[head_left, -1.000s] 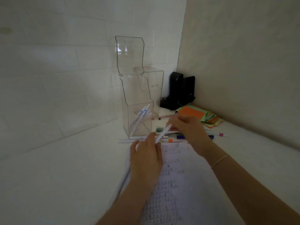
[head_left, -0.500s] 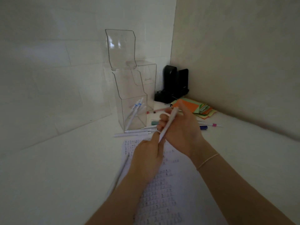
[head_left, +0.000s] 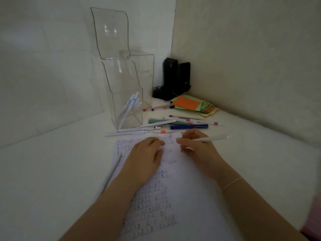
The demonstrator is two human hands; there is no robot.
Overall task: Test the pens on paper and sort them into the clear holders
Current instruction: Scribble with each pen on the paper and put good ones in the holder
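My right hand point(head_left: 194, 146) grips a white pen point(head_left: 211, 138) in a writing hold, fingers curled round the barrel, its far end pointing out to the right and its tip down at the upper part of the paper point(head_left: 184, 193). My left hand point(head_left: 145, 157) lies flat on that same sheet with the fingers relaxed and almost straight, pressing the page against the white surface point(head_left: 52, 180). The sheet is covered with rows of small test marks that run from the top edge down towards me. Another white pen point(head_left: 111, 173) lies along the sheet's left edge, partly under my left forearm. Just beyond the top of the paper sits a loose scatter of pens point(head_left: 173, 125): several white ones, a dark blue one, a teal one, one with an orange band and one with a pink band. To their left stands the front clear holder point(head_left: 125, 94), tall with a raised back panel, and a few white pens with blue bands point(head_left: 129, 106) lean inside its lower compartment. A second clear holder point(head_left: 147, 70) stands just behind it, and I cannot tell what it holds. In the corner are two black devices point(head_left: 175, 77), with a stack of coloured paper notes point(head_left: 192, 105), orange on top, lying just in front of them.
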